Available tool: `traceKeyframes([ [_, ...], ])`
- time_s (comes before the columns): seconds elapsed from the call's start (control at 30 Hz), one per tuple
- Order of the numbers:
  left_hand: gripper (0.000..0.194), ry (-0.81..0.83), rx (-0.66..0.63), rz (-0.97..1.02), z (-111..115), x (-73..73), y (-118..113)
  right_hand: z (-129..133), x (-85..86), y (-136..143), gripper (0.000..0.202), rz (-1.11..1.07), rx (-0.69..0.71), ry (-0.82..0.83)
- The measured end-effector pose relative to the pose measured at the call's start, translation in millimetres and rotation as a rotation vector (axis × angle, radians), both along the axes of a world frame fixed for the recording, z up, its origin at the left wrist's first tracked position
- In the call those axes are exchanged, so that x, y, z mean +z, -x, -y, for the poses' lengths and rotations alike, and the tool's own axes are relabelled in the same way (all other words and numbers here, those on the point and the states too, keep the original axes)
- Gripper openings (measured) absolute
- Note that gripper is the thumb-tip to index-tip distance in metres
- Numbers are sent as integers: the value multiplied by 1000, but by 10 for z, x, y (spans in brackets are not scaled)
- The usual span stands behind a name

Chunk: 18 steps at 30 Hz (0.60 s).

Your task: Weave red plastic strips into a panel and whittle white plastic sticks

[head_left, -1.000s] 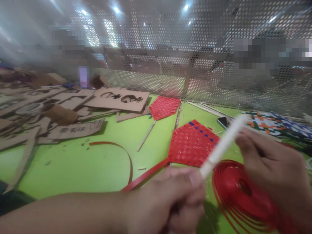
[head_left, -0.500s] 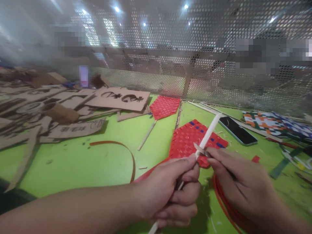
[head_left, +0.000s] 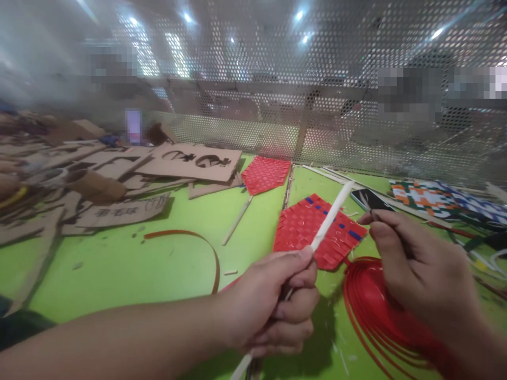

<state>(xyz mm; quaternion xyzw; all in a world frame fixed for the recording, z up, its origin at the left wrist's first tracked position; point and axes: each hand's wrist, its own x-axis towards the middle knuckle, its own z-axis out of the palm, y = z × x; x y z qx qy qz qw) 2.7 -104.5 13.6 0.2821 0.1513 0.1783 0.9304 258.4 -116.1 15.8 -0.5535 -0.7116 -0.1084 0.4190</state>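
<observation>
My left hand [head_left: 283, 303] is closed around a long pale wooden stick [head_left: 332, 214], which slants up and away from me. Its lower end shows below my fist. My right hand [head_left: 420, 264] pinches a small thin knife [head_left: 365, 203], its blade pointing up and apart from the stick. Much of the knife is hidden by my fingers. Behind the stick lies a red woven piece [head_left: 303, 227] with blue strips through one side. Under my right hand sits a coil of red strip [head_left: 364, 311].
A second red woven piece [head_left: 267, 173] on a stick lies farther back. Cut cardboard [head_left: 194, 161] crowds the left. A phone [head_left: 358, 196] and an orange-white woven mat [head_left: 420, 198] lie right. A curved orange strip [head_left: 214, 253] lies by my left arm. A perforated screen [head_left: 253, 121] closes the back.
My right hand has moved right and up with the knife, off the stick, uncovering more of the red coil. My left hand keeps its grip. Another person's hand now shows at the far left.
</observation>
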Motion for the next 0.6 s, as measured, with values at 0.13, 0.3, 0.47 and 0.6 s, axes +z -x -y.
traceKeyframes([
  [0.13,42,29,-4,-16,-46,-37,-15,37,-78,115,19,91,228,56],
  [0.3,43,54,-49,-3,-5,-17,16,104,-165,270,18,98,396,149],
  [0.47,44,51,-81,10,-28,-9,42,136,-204,297,21,141,366,95],
  [0.6,45,52,-65,6,-26,3,43,47,-187,194,24,131,360,75],
])
